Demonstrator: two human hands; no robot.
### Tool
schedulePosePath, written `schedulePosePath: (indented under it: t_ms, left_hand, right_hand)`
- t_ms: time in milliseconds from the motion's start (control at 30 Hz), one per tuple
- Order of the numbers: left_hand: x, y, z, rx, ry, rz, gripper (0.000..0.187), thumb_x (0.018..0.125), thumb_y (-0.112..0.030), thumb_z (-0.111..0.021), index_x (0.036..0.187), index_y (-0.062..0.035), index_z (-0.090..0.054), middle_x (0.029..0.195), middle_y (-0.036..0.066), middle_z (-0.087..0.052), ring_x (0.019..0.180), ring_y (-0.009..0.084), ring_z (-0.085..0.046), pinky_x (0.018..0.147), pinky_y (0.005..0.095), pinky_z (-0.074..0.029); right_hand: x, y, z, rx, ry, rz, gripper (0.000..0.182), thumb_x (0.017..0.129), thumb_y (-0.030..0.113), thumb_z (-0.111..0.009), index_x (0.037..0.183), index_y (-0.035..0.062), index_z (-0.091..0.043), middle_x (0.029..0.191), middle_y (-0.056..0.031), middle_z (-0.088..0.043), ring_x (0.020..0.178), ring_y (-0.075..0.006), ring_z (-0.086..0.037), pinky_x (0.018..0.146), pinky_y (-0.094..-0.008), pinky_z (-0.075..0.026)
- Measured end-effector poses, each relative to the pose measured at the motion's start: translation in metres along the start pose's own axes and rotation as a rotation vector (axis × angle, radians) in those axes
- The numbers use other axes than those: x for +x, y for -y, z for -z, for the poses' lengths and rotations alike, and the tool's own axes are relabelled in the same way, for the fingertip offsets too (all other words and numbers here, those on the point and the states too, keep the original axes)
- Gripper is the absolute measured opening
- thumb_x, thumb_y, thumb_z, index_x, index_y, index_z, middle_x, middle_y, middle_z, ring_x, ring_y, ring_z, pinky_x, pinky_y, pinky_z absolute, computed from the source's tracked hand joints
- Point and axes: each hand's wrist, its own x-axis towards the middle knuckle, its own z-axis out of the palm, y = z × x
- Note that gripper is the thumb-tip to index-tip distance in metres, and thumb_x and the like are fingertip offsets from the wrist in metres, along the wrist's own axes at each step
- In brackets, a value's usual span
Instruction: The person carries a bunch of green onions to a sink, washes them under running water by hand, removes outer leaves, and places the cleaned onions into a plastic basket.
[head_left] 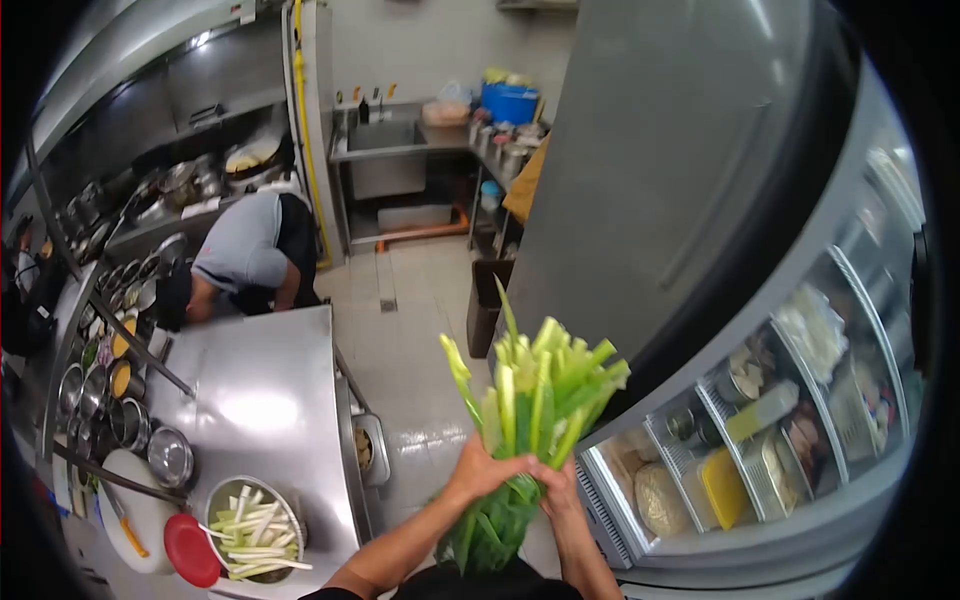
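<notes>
Both my hands are wrapped round a thick bunch of green onions (540,390), upright in front of my body. Its cut stalk ends point up and away, and the darker leaves hang below my grip. My left hand (488,470) closes on it from the left. My right hand (556,484) grips from the right, the two hands touching in the middle. To the lower left, a metal pot (298,515) holds many pale cut onion stalks (252,530), some sticking out over the rim.
On the right is a fridge with wire shelves (715,410) and food containers, beside a grey door (660,180). At left stands a steel table (255,350); a knife (128,525) lies on a white board (125,475). A person (245,250) bends down behind the table.
</notes>
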Motion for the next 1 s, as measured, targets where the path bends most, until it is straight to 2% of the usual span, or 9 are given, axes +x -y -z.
schedulePosePath:
  t_ms: [100, 167, 300, 533, 667, 700, 800, 867, 1000]
  left_hand:
    - [0.061, 0.005, 0.028, 0.007, -0.119, 0.054, 0.056, 0.070, -0.010, -0.079, 0.118, 0.0017, -0.053, 0.108, 0.010, -0.063, 0.098, 0.0188, -0.061, 0.086, 0.0316, -0.048]
    - [0.087, 0.004, 0.038, 0.027, -0.356, 0.028, 0.051, 0.069, -0.008, -0.079, 0.114, 0.0018, -0.056, 0.103, 0.008, -0.065, 0.091, 0.0179, -0.062, 0.082, 0.0301, -0.050]
    - [0.141, -0.019, 0.074, 0.016, -0.487, 0.031, 0.050, 0.069, -0.004, -0.078, 0.114, 0.0023, -0.055, 0.103, 0.010, -0.065, 0.091, 0.0171, -0.063, 0.081, 0.0302, -0.051]
    - [0.260, 0.009, 0.180, 0.021, -0.717, -0.038, 0.053, 0.067, -0.004, -0.079, 0.113, 0.0026, -0.054, 0.103, 0.011, -0.064, 0.091, 0.0190, -0.063, 0.080, 0.0310, -0.051]
    - [0.351, 0.021, 0.257, 0.070, -0.676, -0.102, 0.054, 0.068, -0.002, -0.076, 0.116, 0.0029, -0.054, 0.108, 0.011, -0.063, 0.096, 0.0194, -0.061, 0.086, 0.0327, -0.049]
    - [0.378, 0.020, 0.277, 0.053, -0.674, -0.018, 0.049, 0.068, -0.005, -0.078, 0.111, 0.0033, -0.056, 0.100, 0.010, -0.065, 0.087, 0.0180, -0.063, 0.079, 0.0308, -0.051]
    - [0.470, 0.017, 0.318, -0.044, -0.629, 0.041, 0.046, 0.069, -0.004, -0.077, 0.109, 0.0035, -0.057, 0.098, 0.011, -0.066, 0.083, 0.0172, -0.064, 0.075, 0.0295, -0.052]
    - [0.532, 0.006, 0.341, -0.012, -0.578, 0.102, 0.046, 0.069, -0.004, -0.077, 0.109, 0.0038, -0.057, 0.098, 0.011, -0.066, 0.083, 0.0173, -0.064, 0.075, 0.0296, -0.052]
    - [0.651, 0.036, 0.403, -0.003, -0.520, 0.097, 0.050, 0.068, -0.005, -0.080, 0.111, 0.0035, -0.056, 0.101, 0.010, -0.065, 0.089, 0.0174, -0.063, 0.080, 0.0304, -0.051]
  right_hand:
    - [0.086, -0.007, -0.012, 0.040, 0.118, -0.087, 0.077, 0.067, 0.002, -0.068, 0.135, 0.0046, -0.033, 0.123, -0.0098, -0.050, 0.111, -0.0221, -0.053, 0.092, -0.0353, -0.046]
    - [0.132, -0.001, -0.025, 0.058, 0.232, -0.199, 0.073, 0.069, -0.001, -0.066, 0.135, 0.0048, -0.033, 0.120, -0.0091, -0.052, 0.108, -0.0215, -0.055, 0.091, -0.0344, -0.047]
    - [0.223, -0.025, -0.052, 0.103, 0.453, -0.264, 0.074, 0.070, 0.002, -0.066, 0.136, 0.0049, -0.033, 0.122, -0.0085, -0.052, 0.109, -0.0208, -0.054, 0.093, -0.0340, -0.046]
    - [0.393, -0.081, -0.123, 0.148, 0.658, -0.391, 0.069, 0.073, -0.002, -0.064, 0.134, 0.0056, -0.032, 0.118, -0.0073, -0.051, 0.107, -0.0194, -0.053, 0.092, -0.0330, -0.045]
    - [0.503, -0.118, -0.167, 0.140, 0.626, -0.371, 0.066, 0.073, -0.002, -0.065, 0.131, 0.0043, -0.034, 0.117, -0.0074, -0.052, 0.106, -0.0194, -0.054, 0.092, -0.0332, -0.045]
    - [0.530, -0.119, -0.174, 0.109, 0.615, -0.398, 0.066, 0.073, -0.002, -0.065, 0.131, 0.0043, -0.034, 0.117, -0.0077, -0.052, 0.106, -0.0196, -0.054, 0.091, -0.0332, -0.046]
    - [0.610, -0.111, -0.200, 0.089, 0.582, -0.382, 0.065, 0.074, -0.001, -0.064, 0.132, 0.0043, -0.034, 0.117, -0.0088, -0.052, 0.106, -0.0199, -0.054, 0.090, -0.0329, -0.047]
    - [0.669, -0.108, -0.215, 0.096, 0.494, -0.330, 0.065, 0.074, 0.000, -0.064, 0.131, 0.0042, -0.034, 0.117, -0.0093, -0.052, 0.106, -0.0202, -0.054, 0.090, -0.0333, -0.047]
    - [0.783, -0.121, -0.237, 0.131, 0.380, -0.312, 0.066, 0.073, 0.000, -0.064, 0.131, 0.0039, -0.034, 0.117, -0.0100, -0.052, 0.105, -0.0202, -0.055, 0.090, -0.0334, -0.047]
